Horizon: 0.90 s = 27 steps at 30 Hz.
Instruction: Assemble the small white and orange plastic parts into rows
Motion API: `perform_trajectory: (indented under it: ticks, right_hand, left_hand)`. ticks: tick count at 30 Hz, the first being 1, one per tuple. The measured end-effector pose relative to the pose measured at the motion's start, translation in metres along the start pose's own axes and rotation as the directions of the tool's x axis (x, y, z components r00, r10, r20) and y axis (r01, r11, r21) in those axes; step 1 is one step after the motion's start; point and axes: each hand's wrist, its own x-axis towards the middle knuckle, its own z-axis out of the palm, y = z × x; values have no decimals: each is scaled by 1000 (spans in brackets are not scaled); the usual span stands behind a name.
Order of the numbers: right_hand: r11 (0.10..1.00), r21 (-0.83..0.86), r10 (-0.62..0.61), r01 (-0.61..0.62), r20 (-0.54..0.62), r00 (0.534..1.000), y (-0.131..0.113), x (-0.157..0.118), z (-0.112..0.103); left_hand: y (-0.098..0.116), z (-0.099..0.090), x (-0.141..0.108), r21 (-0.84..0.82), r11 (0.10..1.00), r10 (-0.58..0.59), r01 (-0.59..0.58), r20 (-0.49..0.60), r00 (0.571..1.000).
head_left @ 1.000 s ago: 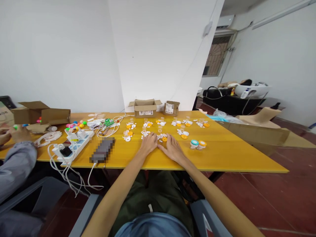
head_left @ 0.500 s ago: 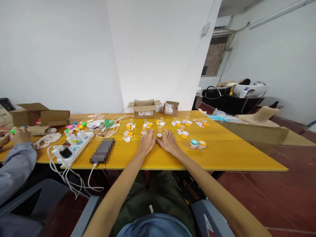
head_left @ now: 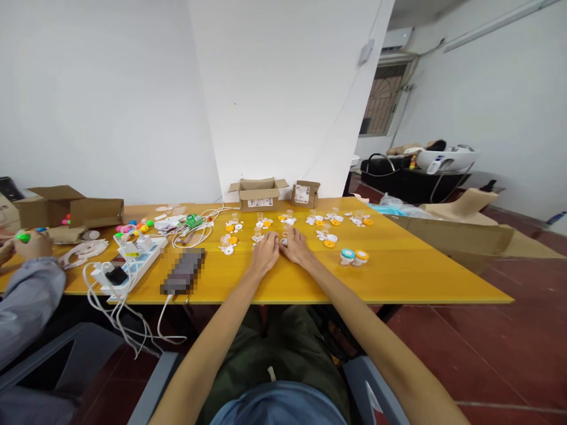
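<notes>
My left hand (head_left: 266, 252) rests on the yellow table, fingers pointing forward and slightly bent, with nothing visible in them. Close beside it, my right hand (head_left: 297, 248) has its thumb and fingers around a small round white piece (head_left: 284, 241), which is partly hidden. Just beyond my fingertips stands a small clear cup (head_left: 287, 229). White dotted pieces (head_left: 257, 238) lie left of my left hand. To the right of my right hand are an orange ring (head_left: 329, 243) and white discs (head_left: 332, 238).
Two clear jars, one with a teal lid (head_left: 348, 254) and one with an orange lid (head_left: 362, 255), stand at the right. Cardboard boxes (head_left: 259, 195) are at the back. A power strip (head_left: 137, 265) and a dark blurred device (head_left: 183, 271) lie left. Another person's hand (head_left: 38, 245) holds a green ball.
My right hand has shifted slightly left, closer to my left hand and over the small round white piece. The left hand has hardly moved. The view has drifted a little.
</notes>
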Motion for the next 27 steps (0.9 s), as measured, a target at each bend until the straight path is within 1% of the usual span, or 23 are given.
perform_trajectory:
  ticks: [6,9,14,16,18,21,24,27]
  right_hand:
    - [999,-28,-20,21,16,1000,-4,3,-2]
    - [999,-7,-34,34,-6,999,-3,-1,-3]
    - [992,75,-93,102,-113,989,5,-7,-2]
    - [991,83,-86,101,-175,981,10,-9,-2]
    - [996,63,-43,60,-240,970,17,-11,-4]
    - [998,4,62,-64,-312,948,28,-13,-9]
    - [980,-23,181,-199,-331,926,39,-11,-12]
    - [947,11,308,-322,-317,897,46,-5,-14]
  left_hand:
    - [1,-2,-1,2,1000,23,-23,11,1000]
    - [3,-4,-2,9,1000,20,-20,17,1000]
    - [5,-6,-3,3,1000,26,-26,5,1000]
    - [5,-5,-3,7,1000,26,-26,6,1000]
    - [5,-4,-3,23,999,25,-25,14,1000]
    - [4,-3,-3,58,998,24,-27,42,999]
    - [5,-3,-3,84,996,28,-34,68,997]
    - [6,-4,-3,102,994,34,-43,89,995]
